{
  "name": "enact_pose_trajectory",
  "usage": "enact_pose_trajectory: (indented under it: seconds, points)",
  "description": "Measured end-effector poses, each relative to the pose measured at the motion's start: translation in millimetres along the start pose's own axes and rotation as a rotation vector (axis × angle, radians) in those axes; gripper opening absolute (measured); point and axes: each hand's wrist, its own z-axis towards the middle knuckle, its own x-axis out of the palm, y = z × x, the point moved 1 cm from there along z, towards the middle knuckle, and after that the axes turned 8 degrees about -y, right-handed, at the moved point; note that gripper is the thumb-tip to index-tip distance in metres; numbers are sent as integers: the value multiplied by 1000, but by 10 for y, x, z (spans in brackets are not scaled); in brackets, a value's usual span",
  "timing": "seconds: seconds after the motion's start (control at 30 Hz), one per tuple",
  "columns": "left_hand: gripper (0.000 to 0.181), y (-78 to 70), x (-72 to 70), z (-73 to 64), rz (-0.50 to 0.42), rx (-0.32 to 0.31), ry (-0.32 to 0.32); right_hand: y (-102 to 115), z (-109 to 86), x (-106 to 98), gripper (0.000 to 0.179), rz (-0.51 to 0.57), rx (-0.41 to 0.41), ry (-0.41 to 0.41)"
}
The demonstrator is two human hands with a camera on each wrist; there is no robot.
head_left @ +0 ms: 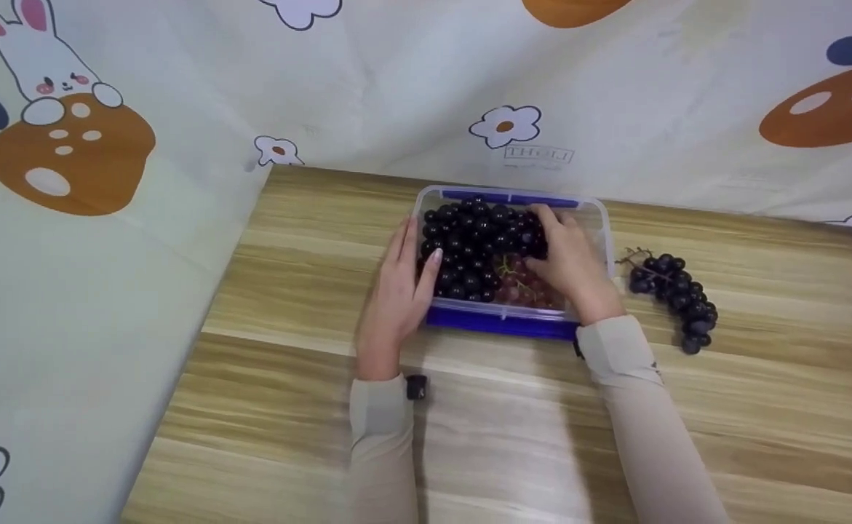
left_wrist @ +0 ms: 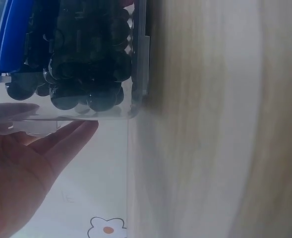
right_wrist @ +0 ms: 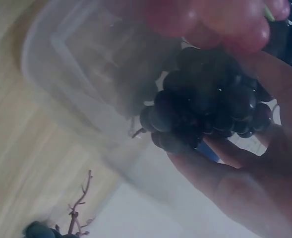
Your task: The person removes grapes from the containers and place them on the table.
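A clear plastic container (head_left: 604,218) with blue side clips holds dark grapes (head_left: 469,240) and a smaller bunch of red grapes (head_left: 524,287). My left hand (head_left: 400,287) holds the container's left wall, fingers along the outside and thumb over the rim. In the left wrist view, the left hand (left_wrist: 22,168) is partly hidden behind the wall. Inside the container's right half, my right hand (head_left: 571,258) curls its fingers round a bunch of dark grapes. The right wrist view shows this bunch (right_wrist: 200,99) between thumb and fingers, below the red grapes (right_wrist: 210,20).
Another bunch of dark grapes (head_left: 677,295) lies on the wooden table (head_left: 287,276), right of the container, its stem toward the container. A patterned cloth (head_left: 396,94) hangs along the table's back and left edges.
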Motion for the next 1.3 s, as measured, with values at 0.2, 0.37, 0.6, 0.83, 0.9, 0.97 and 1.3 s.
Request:
enact_pose_trajectory:
  seconds: [0.2, 0.37, 0.6, 0.83, 0.9, 0.97, 1.3]
  points:
    - [71, -8, 5, 13, -11, -6, 10, -27, 24, 15, 89, 10, 2, 17]
    - [69, -7, 2, 22, -12, -5, -4, -16, 28, 21, 93, -21, -7, 36]
    - [71, -18, 6, 33, -1, 2, -6, -23, 42, 20, 93, -74, 12, 13]
    - [71, -18, 6, 14, -2, -8, -5, -33, 45, 40, 90, -106, 12, -18]
    - [71, -17, 9, 12, -2, -6, -7, -36, 47, 39, 88, -116, 9, -30]
    - [71, -12, 14, 12, -2, -5, -10, -36, 50, 38, 86, -134, 7, -39]
    - [70, -7, 13, 21, -14, 3, -15, -26, 59, 44, 77, -237, -45, -170]
